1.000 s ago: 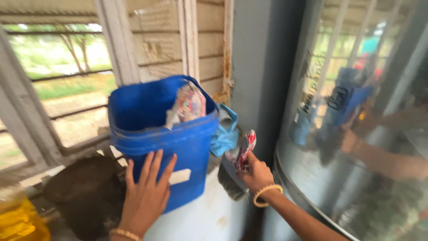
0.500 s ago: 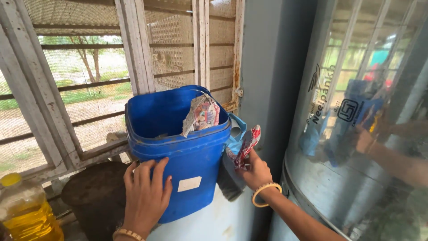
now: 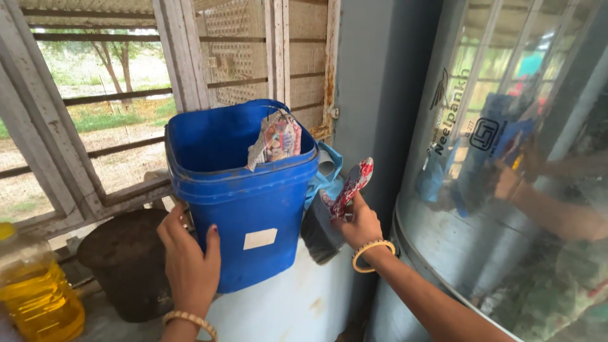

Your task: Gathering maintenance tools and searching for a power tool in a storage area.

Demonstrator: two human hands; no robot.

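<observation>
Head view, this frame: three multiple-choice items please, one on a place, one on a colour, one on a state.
1. Where is the left hand?
A. on the blue bucket's side
B. inside the bucket
C. on the yellow bottle

2. What colour is the wrapper in the right hand?
A. green
B. red and white
C. black

3. The bucket is:
A. tipped over
B. lidded
C. upright, open-topped

Answers: 1 A, the palm lies against its left wall. 2 B, red and white print shows above the fingers. 3 C, the rim is level with paper scraps poking out.

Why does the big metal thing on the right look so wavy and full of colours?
Head view: the curved shiny steel tank mirrors the window bars, blue bucket and arm, bending them; daylight from the window washes out the outdoors; nearer things stay sharp.
</observation>
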